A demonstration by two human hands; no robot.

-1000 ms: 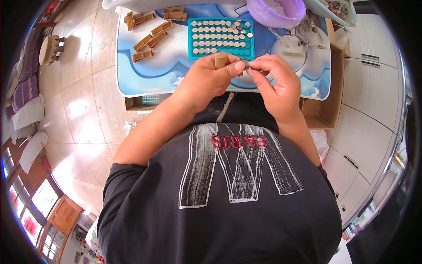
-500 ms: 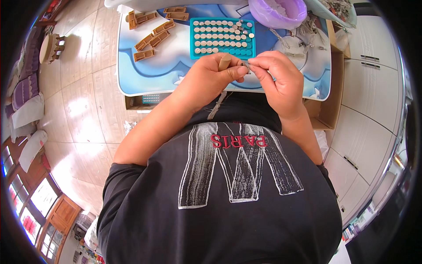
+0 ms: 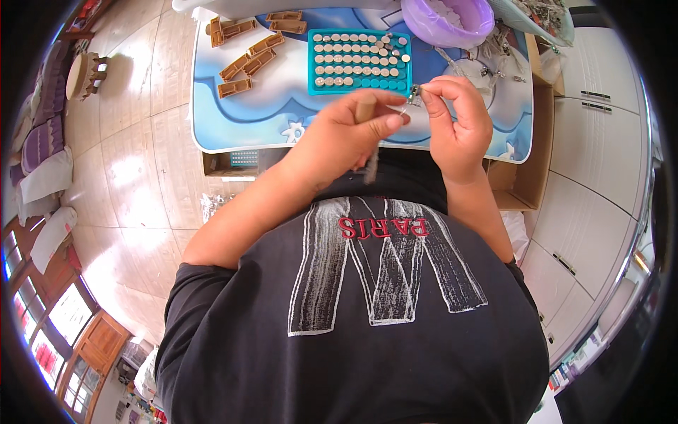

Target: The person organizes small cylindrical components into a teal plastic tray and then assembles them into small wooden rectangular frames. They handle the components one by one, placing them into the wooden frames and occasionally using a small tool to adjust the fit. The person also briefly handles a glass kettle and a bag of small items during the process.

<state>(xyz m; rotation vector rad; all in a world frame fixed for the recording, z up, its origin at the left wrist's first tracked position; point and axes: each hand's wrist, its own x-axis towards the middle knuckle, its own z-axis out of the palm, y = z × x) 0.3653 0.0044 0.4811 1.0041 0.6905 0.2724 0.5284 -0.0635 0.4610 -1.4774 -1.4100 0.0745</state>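
Note:
My left hand (image 3: 364,127) is curled around a short tan cylindrical handle (image 3: 365,109), whose end sticks up by the thumb; the rest of that tool is hidden. Some blur covers the fingers. Below this hand dangles a greyish bundle of strands (image 3: 371,166). My right hand (image 3: 459,124), thumb and forefinger pinched, holds a small shiny metal piece (image 3: 415,91) close to the left fingertips. Just beyond both hands lies a teal tray (image 3: 310,71) with rows of small round silvery discs (image 3: 346,59); several slots at its near right show bare teal.
Brown plastic pieces (image 3: 253,62) lie at the table's far left. A purple bowl (image 3: 477,32) with clear bags stands far right, near a pale green container (image 3: 526,25) and loose metal parts (image 3: 494,71). An open cardboard box (image 3: 540,141) adjoins the table's right edge.
My hands have drawn apart slightly. The small metal piece now shows between my right fingertips, farther up and right. The hanging strands have swung to the right.

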